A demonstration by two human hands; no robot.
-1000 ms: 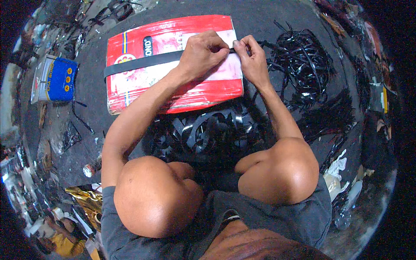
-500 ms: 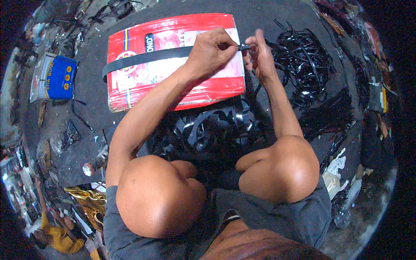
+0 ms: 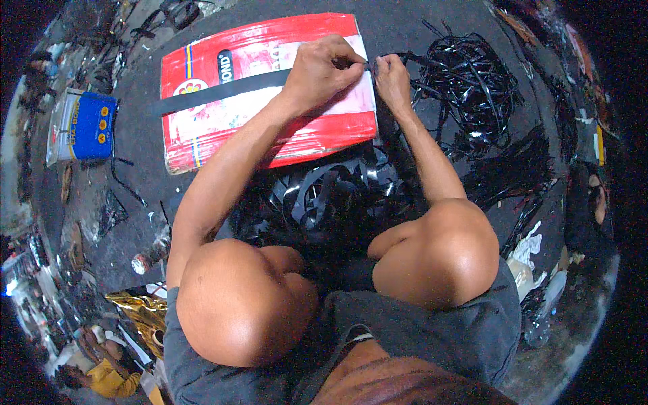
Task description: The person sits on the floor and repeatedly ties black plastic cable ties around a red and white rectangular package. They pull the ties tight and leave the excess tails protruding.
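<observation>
A wide black strip (image 3: 229,92) runs flat across a red and white flattened carton (image 3: 331,140). Its left end hangs over the carton's left edge. My left hand (image 3: 318,75) rests on the carton's right half, closed on the strip with thumb and fingertips pinched. Just beyond the carton's right edge, my right hand (image 3: 393,82) is closed too, fingers curled at the strip's right end, close to the left fingertips. The exact spot between the fingertips is too small to make out.
A tangled heap of thin black strips (image 3: 472,88) lies to the right. More wide, shiny black strips (image 3: 324,196) lie between the carton and my knees. A blue and white container (image 3: 91,127) stands at left. A person in yellow (image 3: 111,379) is at lower left.
My right hand's raised, spread fingers have curled in by the strip's end. The strip's left end, bent down over the carton's edge before, now sticks out straighter. The carton appears slightly higher and left.
</observation>
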